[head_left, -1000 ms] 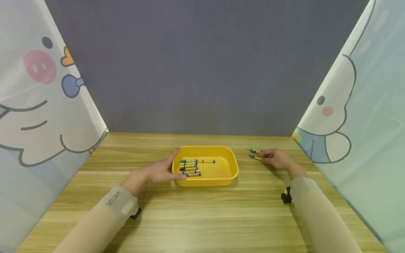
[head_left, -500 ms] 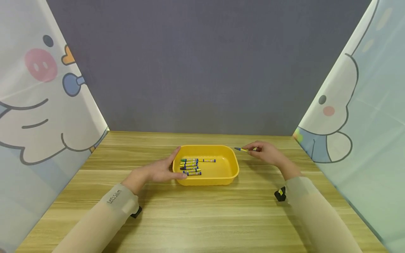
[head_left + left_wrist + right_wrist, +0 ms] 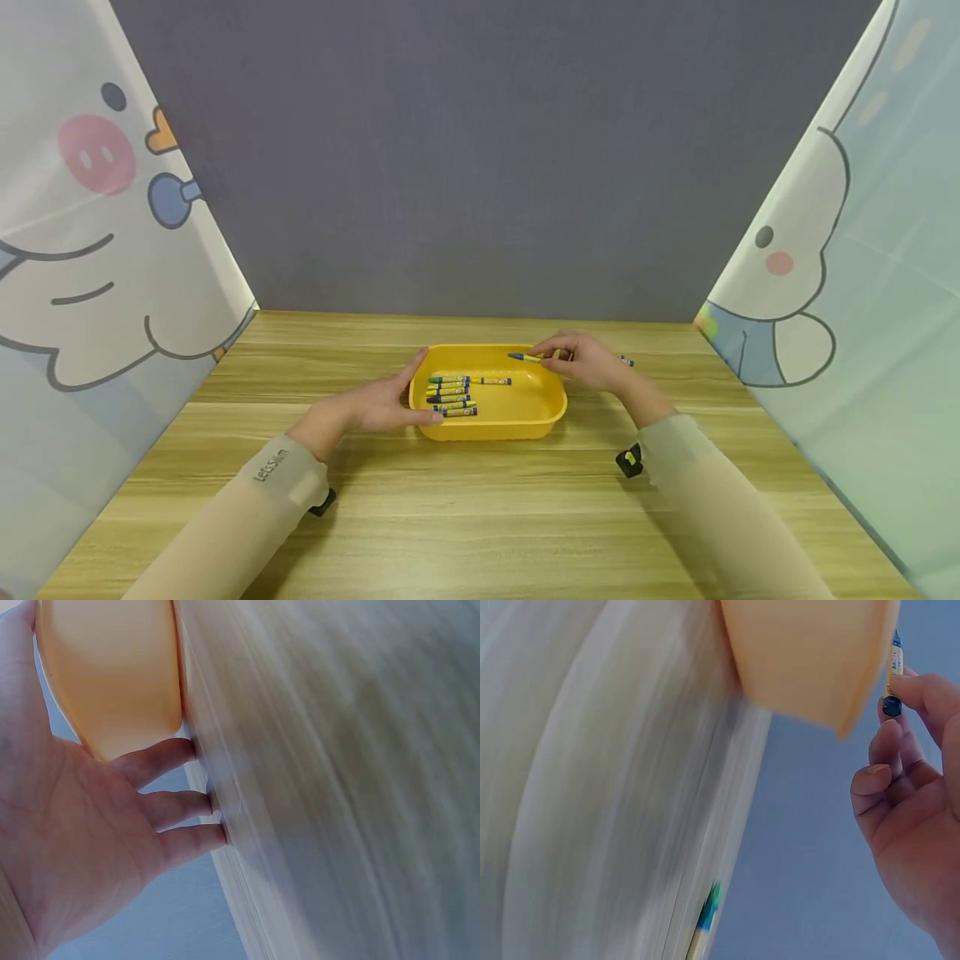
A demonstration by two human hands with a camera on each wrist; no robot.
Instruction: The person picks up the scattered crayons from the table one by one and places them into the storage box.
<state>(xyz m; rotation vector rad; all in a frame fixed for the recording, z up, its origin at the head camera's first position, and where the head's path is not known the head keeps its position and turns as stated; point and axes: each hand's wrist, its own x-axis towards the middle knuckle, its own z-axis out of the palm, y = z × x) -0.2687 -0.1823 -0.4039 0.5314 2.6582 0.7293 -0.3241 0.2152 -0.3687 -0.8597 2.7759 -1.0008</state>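
The left hand point(image 3: 378, 406) lies at the left end of a yellow tray point(image 3: 487, 432), thumb over the near rim and another finger at the far rim. In the left wrist view its fingers are straight, some tips touching the table beside the tray. Between thumb and fingers, the right hand point(image 3: 588, 361) pinches a blue crayon point(image 3: 529, 358) above the tray's right part. Its pointed tip faces left. Inside the tray, several crayons point(image 3: 448, 391) lie mostly in a stack of rows at the left, with a yellow crayon point(image 3: 495, 382) to their right.
On the wooden table point(image 3: 480, 517), right of the tray, a crayon end point(image 3: 627, 361) shows behind the right hand. The right wrist view shows a green-tipped crayon point(image 3: 705, 919) there. A dark grey panel point(image 3: 480, 167) stands behind, with printed cloths at both sides.
The right hand has picked up the blue crayon from the table at the right and carried it left over the tray. The left hand has stayed at the tray's left end.
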